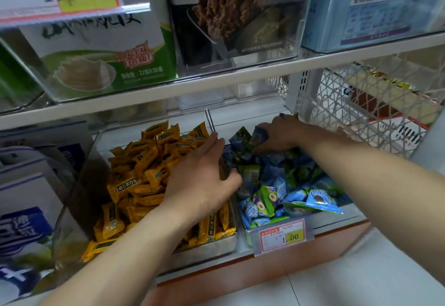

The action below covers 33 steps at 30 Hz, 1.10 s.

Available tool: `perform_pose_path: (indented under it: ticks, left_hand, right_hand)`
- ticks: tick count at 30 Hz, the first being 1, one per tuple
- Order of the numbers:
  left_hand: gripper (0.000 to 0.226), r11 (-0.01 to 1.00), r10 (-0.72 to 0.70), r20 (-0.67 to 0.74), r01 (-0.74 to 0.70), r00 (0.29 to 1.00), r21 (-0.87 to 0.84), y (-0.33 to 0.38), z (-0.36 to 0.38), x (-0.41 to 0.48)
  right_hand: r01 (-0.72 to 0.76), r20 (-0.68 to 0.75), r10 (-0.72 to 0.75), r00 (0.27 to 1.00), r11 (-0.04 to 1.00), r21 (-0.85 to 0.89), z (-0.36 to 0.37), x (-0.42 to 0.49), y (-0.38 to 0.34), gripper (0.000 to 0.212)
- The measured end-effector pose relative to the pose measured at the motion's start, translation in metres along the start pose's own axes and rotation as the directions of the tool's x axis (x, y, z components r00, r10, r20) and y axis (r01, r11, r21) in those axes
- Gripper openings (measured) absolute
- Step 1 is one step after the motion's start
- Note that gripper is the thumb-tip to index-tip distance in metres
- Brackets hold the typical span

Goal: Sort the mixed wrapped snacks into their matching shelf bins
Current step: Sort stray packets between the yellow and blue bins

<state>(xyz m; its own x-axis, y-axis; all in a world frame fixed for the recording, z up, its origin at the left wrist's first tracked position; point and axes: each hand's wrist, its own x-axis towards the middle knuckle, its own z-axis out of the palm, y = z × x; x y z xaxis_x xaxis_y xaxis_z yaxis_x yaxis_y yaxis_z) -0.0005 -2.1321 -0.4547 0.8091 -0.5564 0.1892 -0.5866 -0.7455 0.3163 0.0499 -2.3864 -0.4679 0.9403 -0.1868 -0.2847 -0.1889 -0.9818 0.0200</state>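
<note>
A person reaches with both bare arms into the lower shelf of a shop display.

The left hand (204,180) lies palm down, its fingers straight and close together on a heap of orange wrapped snacks (144,173) that fills a clear bin (77,180). Its thumb is spread away from the fingers and touches a green packet (251,175) in the neighbouring bin (243,232). The hand therefore straddles the clear wall between the two bins.

The right hand (279,134) reaches further back than the left, deep inside that neighbouring bin. Its fingers are curled round a blue packet (258,133) at the top of the pile (blur hides whether it holds more than one). Below and in front of this hand lie the blue and green wrapped snacks (289,185), heaped toward the bin's front edge.

Nearer the viewer than both hands, a red-and-yellow price tag (284,236) hangs on the front of the blue-and-green bin. Just right of the right hand stands a white wire basket (361,118). Left of the left hand sit blue-and-white cartons (24,209).

Above both hands runs a white shelf board (240,77). On it, in clear bins, are a green-and-white box (101,53), a box picturing a brown snack (236,12) and a pale blue box (373,9).
</note>
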Motion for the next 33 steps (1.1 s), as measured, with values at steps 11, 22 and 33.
perform_pose_path:
  ticks: [11, 22, 33]
  left_hand:
    - [0.08, 1.0, 0.013, -0.02, -0.013, 1.0, -0.016, -0.001, 0.002, -0.001]
    - [0.081, 1.0, 0.011, -0.032, -0.012, 0.999, -0.016, -0.001, 0.003, 0.001]
    - [0.082, 1.0, 0.017, -0.037, -0.017, 0.999, -0.021, -0.003, 0.007, 0.001]
  right_hand:
    - [0.294, 0.032, -0.344, 0.938, 0.842, 0.452, 0.01, -0.023, -0.028, 0.057]
    - [-0.03, 0.042, 0.021, 0.999, 0.977, 0.209, -0.017, -0.013, 0.032, 0.089]
    - [-0.163, 0.182, 0.099, 0.978, 0.909, 0.383, 0.016, 0.04, 0.002, 0.101]
